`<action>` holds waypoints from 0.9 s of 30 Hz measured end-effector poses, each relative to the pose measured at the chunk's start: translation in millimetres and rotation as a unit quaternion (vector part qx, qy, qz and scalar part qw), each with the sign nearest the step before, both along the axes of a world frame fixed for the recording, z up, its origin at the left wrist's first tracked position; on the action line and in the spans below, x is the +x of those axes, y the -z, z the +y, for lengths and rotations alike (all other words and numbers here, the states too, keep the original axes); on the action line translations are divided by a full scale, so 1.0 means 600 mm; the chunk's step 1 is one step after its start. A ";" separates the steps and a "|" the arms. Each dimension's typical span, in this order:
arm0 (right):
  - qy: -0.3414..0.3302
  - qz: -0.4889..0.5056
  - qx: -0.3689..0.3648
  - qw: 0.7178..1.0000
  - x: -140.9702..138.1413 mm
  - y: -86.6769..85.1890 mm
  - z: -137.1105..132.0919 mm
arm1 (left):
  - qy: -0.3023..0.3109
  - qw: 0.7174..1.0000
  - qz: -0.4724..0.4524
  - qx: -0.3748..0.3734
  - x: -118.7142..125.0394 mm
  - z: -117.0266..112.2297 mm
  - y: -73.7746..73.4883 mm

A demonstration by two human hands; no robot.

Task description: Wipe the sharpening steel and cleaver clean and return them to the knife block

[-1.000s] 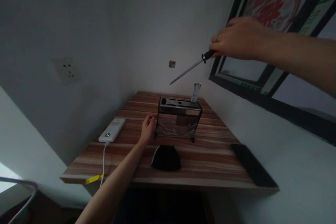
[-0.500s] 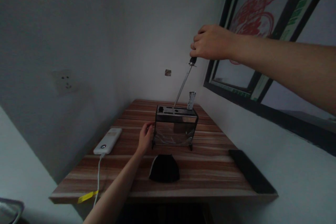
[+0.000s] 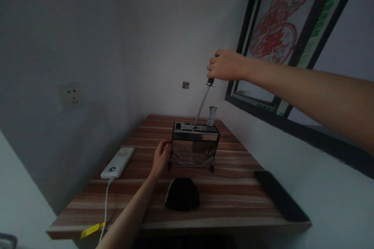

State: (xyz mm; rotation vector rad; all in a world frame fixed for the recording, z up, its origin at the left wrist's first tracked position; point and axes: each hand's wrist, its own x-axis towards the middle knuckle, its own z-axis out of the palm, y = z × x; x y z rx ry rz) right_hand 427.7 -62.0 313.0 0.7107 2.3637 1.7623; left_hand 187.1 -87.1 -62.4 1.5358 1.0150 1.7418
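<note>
My right hand [image 3: 224, 65] is closed round the black handle of a honing steel [image 3: 201, 105]. The steel slants down to the left, its tip at the slotted top of a knife block [image 3: 195, 136]. Clear sides and a dark frame make up the block, which stands upright on small feet. Against its left side is my left hand [image 3: 160, 157], fingers curled at the edge and partly hidden. A silvery handle [image 3: 212, 116] sticks up from the block's right end. Lying in front of the block is a black cloth-like piece [image 3: 182, 194].
The striped wooden table [image 3: 228, 210] meets walls at the back and sides. A white power bank [image 3: 118, 162] with a cable and yellow tag [image 3: 92, 230] lies left. A black phone-like slab [image 3: 281, 195] rests at the right edge. A dark-framed window [image 3: 257, 103] is above it.
My right hand has come down with the honing steel, whose tip is now lower, at the block's top. My left hand keeps its place beside the block. The view has shifted slightly.
</note>
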 end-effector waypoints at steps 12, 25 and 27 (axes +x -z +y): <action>0.019 -0.011 0.012 1.000 0.010 0.001 0.008 | 0.007 1.000 0.009 -0.003 -0.001 0.000 0.001; 0.047 -0.030 -0.018 0.998 -0.008 0.019 -0.034 | 0.007 1.000 0.012 0.007 -0.003 0.005 0.005; 0.054 -0.046 -0.014 0.997 -0.017 0.020 -0.044 | 0.007 1.000 0.007 0.008 -0.003 0.004 0.004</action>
